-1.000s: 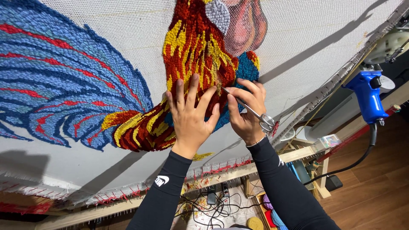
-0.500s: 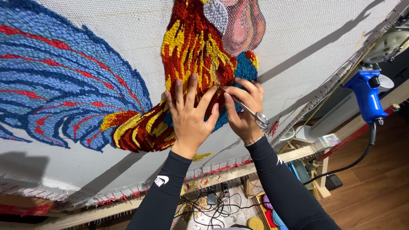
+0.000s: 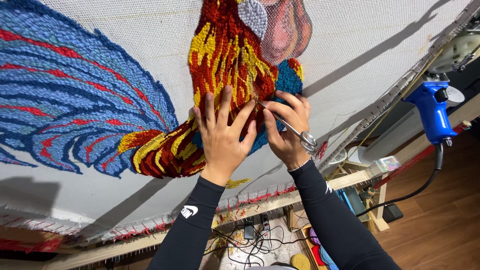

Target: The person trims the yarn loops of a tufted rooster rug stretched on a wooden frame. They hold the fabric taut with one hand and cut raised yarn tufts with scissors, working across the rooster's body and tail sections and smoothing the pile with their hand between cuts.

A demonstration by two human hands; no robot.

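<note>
A white cloth [image 3: 125,195] stretched on a wooden frame carries a tufted rooster [image 3: 220,60] in red, yellow and blue yarn. My left hand [image 3: 222,137] lies flat on the red and yellow loops, fingers spread. Right beside it, my right hand [image 3: 287,131] grips small metal scissors [image 3: 287,127] whose tips touch the yarn near the rooster's breast. Both arms wear black sleeves.
A blue tufting gun [image 3: 432,112] hangs at the frame's right edge with a black cord [image 3: 415,192] trailing down. The wooden frame rail [image 3: 260,205] runs below the cloth. Cables, yarn balls [image 3: 312,250] and small boxes lie on the wooden floor beneath.
My right hand has shifted slightly up and left with the scissors, bringing the tips closer to my left hand's fingers. The left hand stays pressed on the yarn.
</note>
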